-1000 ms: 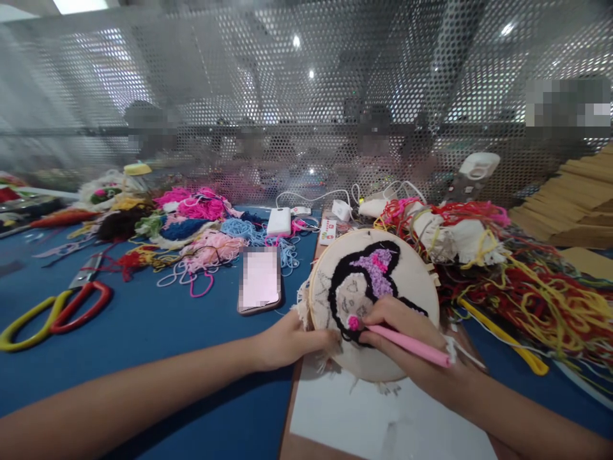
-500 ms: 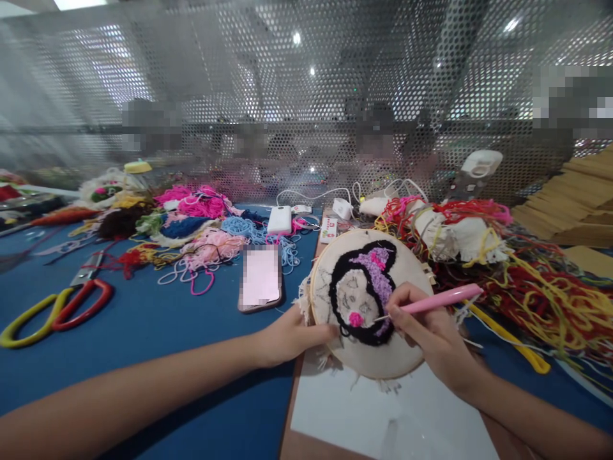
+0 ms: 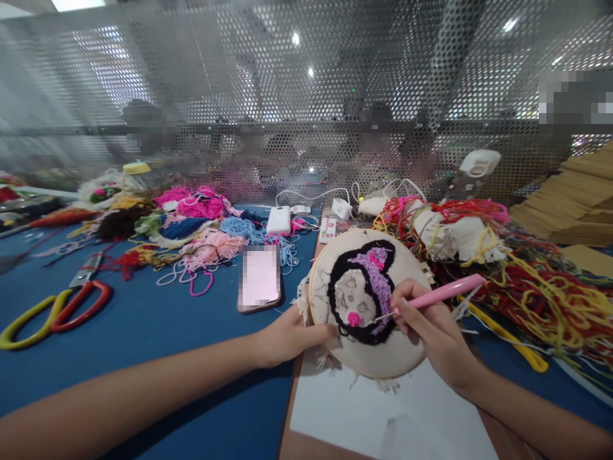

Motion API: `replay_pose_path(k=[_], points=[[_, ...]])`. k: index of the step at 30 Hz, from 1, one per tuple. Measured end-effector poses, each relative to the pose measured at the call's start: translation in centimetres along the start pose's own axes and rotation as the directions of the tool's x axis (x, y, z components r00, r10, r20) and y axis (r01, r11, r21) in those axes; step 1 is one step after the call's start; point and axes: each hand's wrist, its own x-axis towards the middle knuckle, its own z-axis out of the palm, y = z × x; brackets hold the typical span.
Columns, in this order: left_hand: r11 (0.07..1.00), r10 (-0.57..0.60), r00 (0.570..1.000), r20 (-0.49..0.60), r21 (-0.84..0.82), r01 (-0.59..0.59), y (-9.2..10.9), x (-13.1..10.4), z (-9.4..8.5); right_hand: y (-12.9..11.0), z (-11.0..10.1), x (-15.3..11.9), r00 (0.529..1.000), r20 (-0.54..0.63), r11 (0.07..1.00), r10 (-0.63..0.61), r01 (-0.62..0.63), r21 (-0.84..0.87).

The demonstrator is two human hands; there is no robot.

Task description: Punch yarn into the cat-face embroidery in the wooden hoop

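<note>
One bare left hand (image 3: 293,338) held the lower left rim of a round wooden hoop (image 3: 311,300), its thumb lying over the front and its fingers hidden behind. Opposite, the bare right hand (image 3: 428,329) was closed narrowly round a slim pink pen-shaped tool (image 3: 445,292), whose thin metal needle (image 3: 385,315) pointed left at the lower right edge of a pale grey yarn patch (image 3: 357,294); whether the tip touched it could not be told. The hoop was between the two hands, above a white sheet of paper (image 3: 342,415) that lay on a flat brown board (image 3: 299,444). Taut cream cloth (image 3: 414,265) filled the hoop, bearing a thick black yarn outline (image 3: 338,267), a fluffy purple yarn patch (image 3: 382,284) and a bright pink yarn tuft (image 3: 354,319) at the lower edge of the grey patch. Pale threads (image 3: 303,300) fringed the hoop's edge.

On the blue surface (image 3: 191,306), left of the hoop, lay a phone (image 3: 259,278) with a blurred pale pink screen; farther left were metal scissors (image 3: 83,276) with one yellow and one red handle. Tangled pink and light blue yarn (image 3: 218,246) lay behind the phone, near a white rectangular device (image 3: 279,221). To the right, a heap of red and yellow yarn (image 3: 536,281) lay beside a slim yellow plastic strip (image 3: 520,345). A grey perforated metal screen (image 3: 268,83) rose behind.
</note>
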Motion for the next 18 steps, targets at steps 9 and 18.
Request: replay_pose_path(k=[9,18], points=[[1.000,-0.001,1.000,0.024,-0.010,0.001,-0.05,-0.06,-0.10,-0.01,-0.01,0.05,1.000,-0.011,0.998,-0.019,0.019,-0.063],[0.998,0.034,0.998,0.060,0.049,-0.037,0.15,-0.08,-0.12,-0.55,0.60,-0.03,0.990,0.011,0.918,-0.142,0.135,-0.374]])
